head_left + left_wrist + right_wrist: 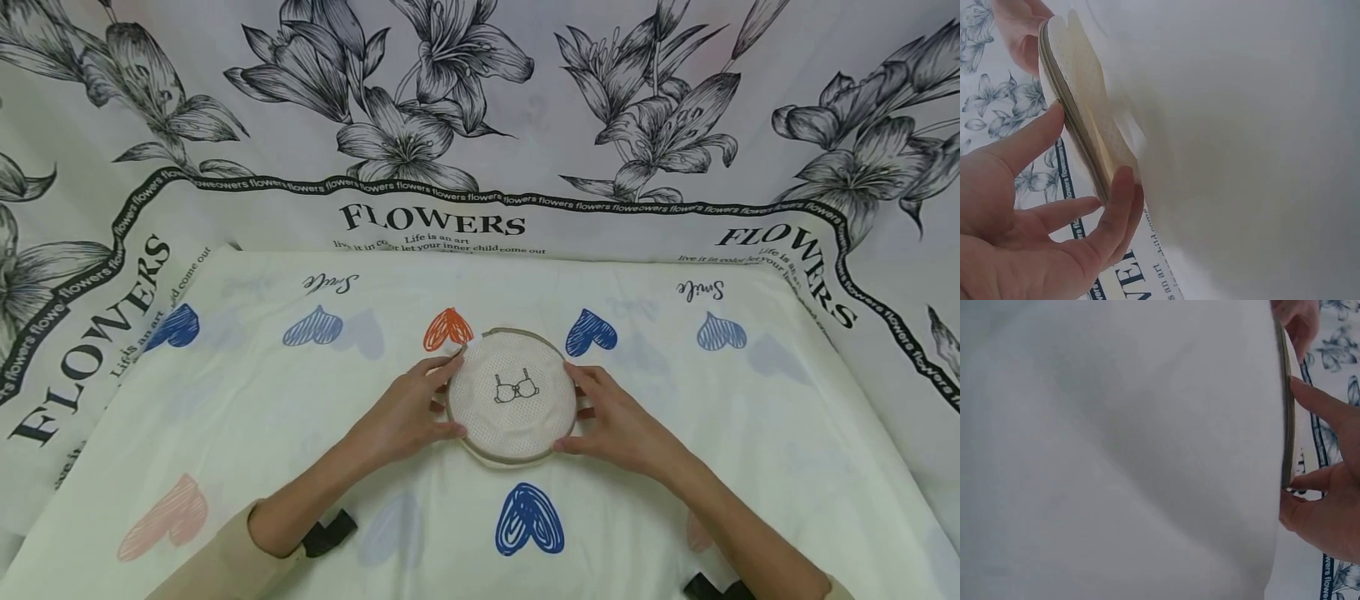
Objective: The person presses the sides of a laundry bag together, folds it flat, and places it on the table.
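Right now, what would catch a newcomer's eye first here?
A round mesh laundry pouch with a small bra drawing lies mid-sheet, the left hand and right hand touching its sides. Around it, the heart-printed sheet; behind, a lily cloth reading FLOWERS.

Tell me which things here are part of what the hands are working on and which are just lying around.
In hand:
round cream mesh laundry bag with a bra drawing
left hand, touching the bag's left edge
right hand, touching its right edge

Just lying about:
cream sheet printed with coloured hearts, under the bag
black-and-white lily cloth reading FLOWERS, behind
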`<action>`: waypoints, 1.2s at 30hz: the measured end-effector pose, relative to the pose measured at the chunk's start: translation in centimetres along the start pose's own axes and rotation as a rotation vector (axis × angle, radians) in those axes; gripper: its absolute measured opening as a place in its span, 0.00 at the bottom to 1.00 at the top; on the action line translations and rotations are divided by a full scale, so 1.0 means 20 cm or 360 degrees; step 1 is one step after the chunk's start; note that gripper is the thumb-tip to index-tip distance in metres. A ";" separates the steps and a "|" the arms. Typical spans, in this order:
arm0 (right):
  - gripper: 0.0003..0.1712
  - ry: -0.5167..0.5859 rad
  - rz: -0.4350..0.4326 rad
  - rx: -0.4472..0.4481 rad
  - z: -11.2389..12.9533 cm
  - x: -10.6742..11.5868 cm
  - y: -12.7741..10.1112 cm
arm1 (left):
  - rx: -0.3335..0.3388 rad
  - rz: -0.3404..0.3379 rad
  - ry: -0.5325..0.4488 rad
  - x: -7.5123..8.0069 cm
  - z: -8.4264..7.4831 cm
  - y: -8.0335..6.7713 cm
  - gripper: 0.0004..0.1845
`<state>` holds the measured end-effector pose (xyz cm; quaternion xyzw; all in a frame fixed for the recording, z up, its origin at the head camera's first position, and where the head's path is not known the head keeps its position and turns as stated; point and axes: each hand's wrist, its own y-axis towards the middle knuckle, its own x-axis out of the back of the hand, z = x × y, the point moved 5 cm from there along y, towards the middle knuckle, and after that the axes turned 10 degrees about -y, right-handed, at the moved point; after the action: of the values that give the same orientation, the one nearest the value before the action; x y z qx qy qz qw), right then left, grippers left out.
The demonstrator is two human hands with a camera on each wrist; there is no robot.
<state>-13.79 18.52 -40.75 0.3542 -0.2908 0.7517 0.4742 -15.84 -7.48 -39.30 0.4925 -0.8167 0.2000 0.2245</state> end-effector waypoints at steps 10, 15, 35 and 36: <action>0.65 -0.0403 -0.0071 0.0100 0.06 0.02 -0.01 | -0.0008 -0.0034 0.0468 -0.04 -0.06 -0.05 0.48; 0.63 -0.0539 -0.0076 0.0242 0.11 0.00 0.00 | -0.0205 -0.0013 0.0652 -0.08 -0.11 -0.07 0.46; 0.54 -0.0903 -0.0024 0.0604 0.16 -0.04 0.02 | -0.0420 0.0131 0.0940 -0.18 -0.13 -0.04 0.46; 0.53 -0.0924 -0.0014 0.0612 0.17 -0.05 0.03 | -0.0421 0.0134 0.0952 -0.18 -0.13 -0.04 0.46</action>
<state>-13.12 15.30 -39.63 0.6372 -0.2651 0.6588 0.2995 -13.11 -3.84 -39.09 0.3442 -0.7531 0.2371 0.5081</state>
